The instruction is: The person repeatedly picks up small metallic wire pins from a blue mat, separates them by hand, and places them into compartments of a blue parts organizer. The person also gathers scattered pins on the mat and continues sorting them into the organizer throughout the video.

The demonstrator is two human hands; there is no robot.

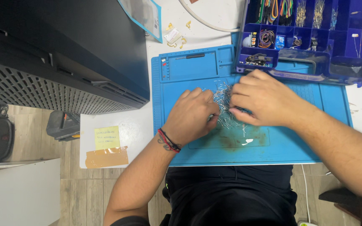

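A pile of thin metal pins (225, 104) lies on a blue work mat (273, 146) on a white table. My left hand (191, 117) rests knuckles-up on the pile's left side, fingers curled into the pins; red and black bands circle its wrist. My right hand (265, 98) covers the pile's right side with fingers bent down onto the pins. Whether either hand pinches pins is hidden by the fingers.
A dark blue compartment box (348, 37) with wires and small parts overlaps the mat's far right corner. A black perforated machine (55, 54) fills the left. A yellow note (107, 137) and brown tape (106, 157) sit on the table's left edge. A white cable (202, 21) runs behind.
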